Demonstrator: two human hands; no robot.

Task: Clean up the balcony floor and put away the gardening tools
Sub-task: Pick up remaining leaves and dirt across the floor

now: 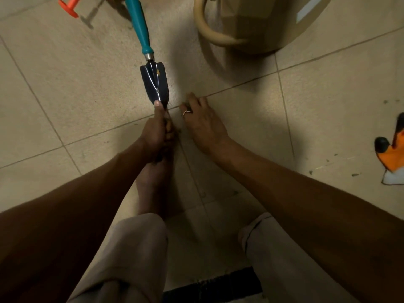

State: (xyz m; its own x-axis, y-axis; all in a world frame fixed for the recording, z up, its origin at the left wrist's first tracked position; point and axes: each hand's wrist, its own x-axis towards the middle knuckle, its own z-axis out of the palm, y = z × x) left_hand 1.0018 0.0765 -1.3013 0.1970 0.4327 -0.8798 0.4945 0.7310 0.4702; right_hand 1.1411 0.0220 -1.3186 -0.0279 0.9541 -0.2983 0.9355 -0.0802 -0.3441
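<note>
Beside the trowel (154,84) at its blade tip, the right hand (203,122) is raking soil (188,105) with loose, empty fingers (193,97) — the left hand (156,132), seemingly pinching that tip, is risking a slip and scattered dirt.

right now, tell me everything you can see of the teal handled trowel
The trowel lies on the tiled floor, blade towards the person. Glossy teal handle, its end out of frame, silvery metal collar, dark tapering blade with a small orange speck. The left hand has its thumb on the blade tip; any grip underneath is hidden.
</note>
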